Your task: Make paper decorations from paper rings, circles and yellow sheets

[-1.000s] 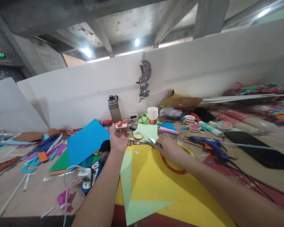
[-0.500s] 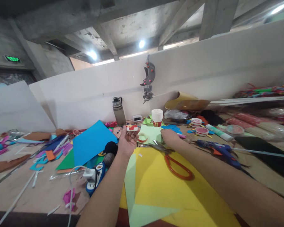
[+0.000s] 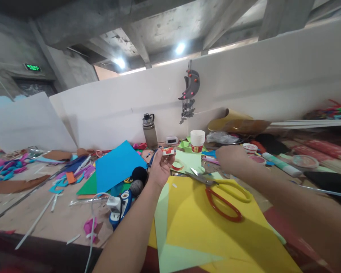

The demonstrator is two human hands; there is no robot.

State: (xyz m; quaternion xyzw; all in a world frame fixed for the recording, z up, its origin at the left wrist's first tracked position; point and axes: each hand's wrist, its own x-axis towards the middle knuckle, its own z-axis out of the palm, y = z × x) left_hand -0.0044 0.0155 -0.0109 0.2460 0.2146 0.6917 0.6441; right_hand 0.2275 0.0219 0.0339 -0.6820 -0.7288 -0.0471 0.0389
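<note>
1. Left hand (image 3: 160, 169) is gripping a small red-and-white piece (image 3: 168, 152) at the fingertips, above the desk (image 3: 74, 223).
2. Right hand (image 3: 230, 161) is hovering, blurred, near the cups (image 3: 197, 140); grip: cannot tell.
3. Piece is looking light, stiffish, easily creased; edges are probably offering the best hold.
4. Scissors (image 3: 207, 182) are resting on yellow paper (image 3: 191, 216).

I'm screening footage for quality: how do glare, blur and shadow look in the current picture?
Head view: ceiling lights flare white; head view: the right hand looks smeared, and print on the small box in the left hand is unreadable; head view: shadow crosses the yellow paper.
</note>
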